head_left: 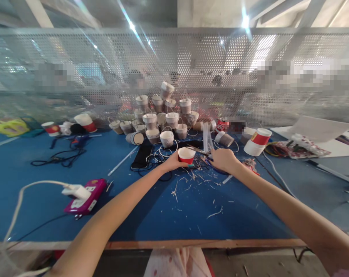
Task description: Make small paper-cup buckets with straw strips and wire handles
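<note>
My left hand (174, 161) is closed round a small red paper cup (186, 155) with a white inside, held upright just above the blue table (47, 207). My right hand (225, 159) is closed on a thin dark tool (199, 151) whose tip points left toward the cup's rim; what kind of tool it is cannot be made out. White paper shavings (192, 181) lie scattered on the table under and in front of both hands.
A pile of several paper cups with wire handles (160, 115) rises behind my hands against a perforated metal screen (174, 69). A black phone (141, 156) lies left of the cup. A pink power strip (84, 196) with a white plug sits at left. Stacked red-and-white cups (257, 141) stand at right.
</note>
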Action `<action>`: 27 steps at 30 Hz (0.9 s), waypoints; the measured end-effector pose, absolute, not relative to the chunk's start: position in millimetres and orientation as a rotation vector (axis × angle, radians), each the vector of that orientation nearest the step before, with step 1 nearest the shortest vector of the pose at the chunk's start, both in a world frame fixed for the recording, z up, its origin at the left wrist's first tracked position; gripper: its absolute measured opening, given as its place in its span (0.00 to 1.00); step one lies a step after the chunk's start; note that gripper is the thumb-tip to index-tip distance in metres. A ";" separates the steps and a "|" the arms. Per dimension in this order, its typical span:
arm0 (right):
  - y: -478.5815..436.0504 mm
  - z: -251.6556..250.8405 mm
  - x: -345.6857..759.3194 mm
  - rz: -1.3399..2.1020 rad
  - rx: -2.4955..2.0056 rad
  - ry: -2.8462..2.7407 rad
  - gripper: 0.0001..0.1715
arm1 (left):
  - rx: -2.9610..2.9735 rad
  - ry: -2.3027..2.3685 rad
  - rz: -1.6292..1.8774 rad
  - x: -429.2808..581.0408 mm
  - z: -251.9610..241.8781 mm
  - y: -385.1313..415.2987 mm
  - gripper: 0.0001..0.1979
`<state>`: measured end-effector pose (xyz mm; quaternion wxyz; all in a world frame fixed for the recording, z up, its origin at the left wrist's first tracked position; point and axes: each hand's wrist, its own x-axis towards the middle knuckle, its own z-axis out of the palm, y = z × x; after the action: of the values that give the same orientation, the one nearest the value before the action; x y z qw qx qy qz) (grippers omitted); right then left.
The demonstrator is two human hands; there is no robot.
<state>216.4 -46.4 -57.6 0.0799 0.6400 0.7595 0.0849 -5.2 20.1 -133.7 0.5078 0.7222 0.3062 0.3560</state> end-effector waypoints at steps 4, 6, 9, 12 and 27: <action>-48.2 -60.2 216.7 0.240 1.914 2.269 0.42 | 1.739 0.713 0.830 -7.0 -133.0 23.3 0.35; -49.1 -61.3 217.2 0.237 1.913 2.278 0.43 | 1.736 0.720 0.828 -7.1 -132.4 23.3 0.36; -48.7 -62.7 217.7 0.221 1.921 2.281 0.43 | 1.719 0.716 0.839 -6.5 -131.2 22.4 0.36; -46.8 -64.9 218.6 0.220 1.928 2.282 0.42 | 1.683 0.720 0.836 -5.3 -129.9 22.1 0.37; -46.7 -57.7 221.1 0.266 1.853 2.306 0.37 | 1.720 0.604 0.665 -6.0 -116.0 32.7 0.32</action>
<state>221.1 -46.7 -57.7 0.0855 0.6217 0.7735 0.0893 -6.0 32.7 -116.0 0.5652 0.7312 0.2567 0.2829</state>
